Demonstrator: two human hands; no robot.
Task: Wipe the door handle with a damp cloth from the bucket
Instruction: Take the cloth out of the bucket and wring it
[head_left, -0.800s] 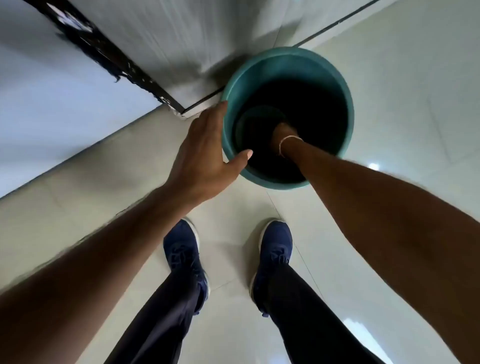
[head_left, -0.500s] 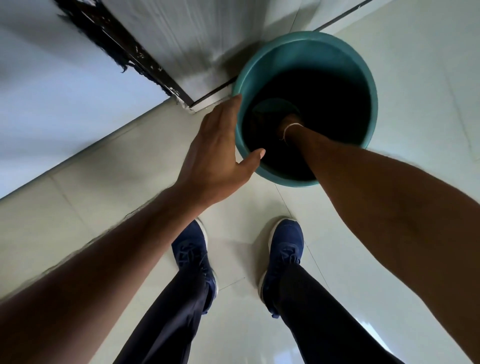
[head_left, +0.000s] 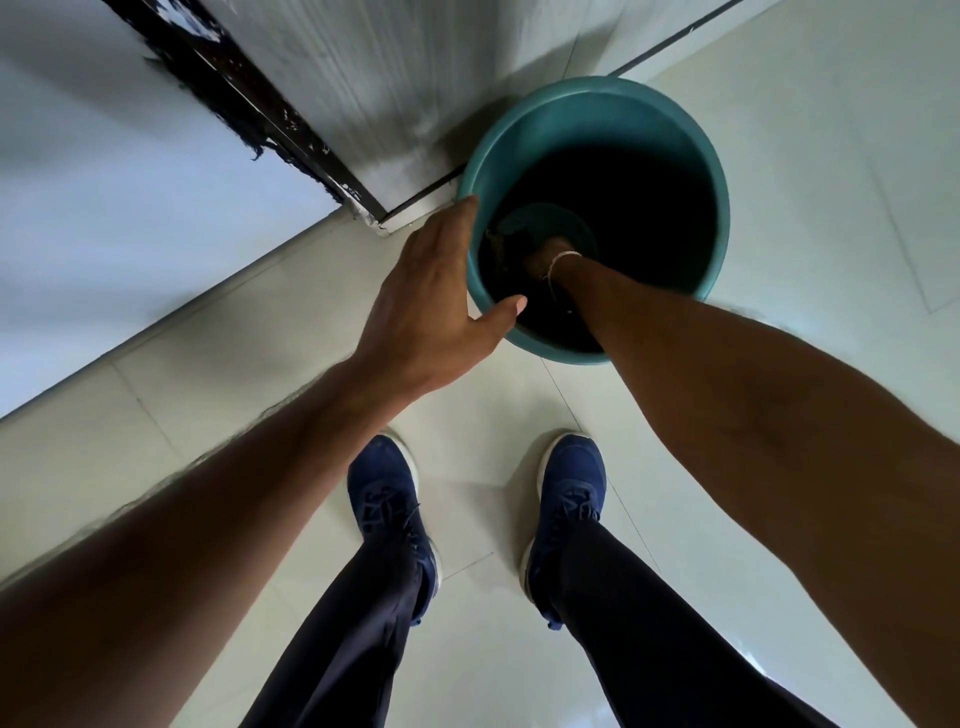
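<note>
Head view, looking straight down:
Bucket (head_left: 711, 171): teal plastic, round, standing on the pale tiled floor (head_left: 831, 208), just in front of the person's feet; inside very dark.
Bucket position: its far-left rim sits close against the bottom corner of a grey door (head_left: 395, 78) with a dark, chipped frame edge (head_left: 244, 104).
Left hand (head_left: 431, 312): laid on the near-left outer wall of the bucket, palm against the plastic. Fingers spread and open; thumb tip hooked over the rim, fingertips reaching up along the rim.
Right hand (head_left: 540, 254): plunged deep inside the bucket, only the back of it near the wrist shows. Fingers lost in the dark; cannot tell whether they are curled or gripping anything.
Wrist: thin light band (head_left: 563, 257) on the right wrist.
Cloth (head_left: 506, 241): a dim, dark crumpled shape at the bucket bottom, just beyond the right hand; contact with the hand not resolvable.
Door handle: outside this view.
Shoes (head_left: 392, 499): dark blue, both flat on the floor, dark trousers above.
</note>
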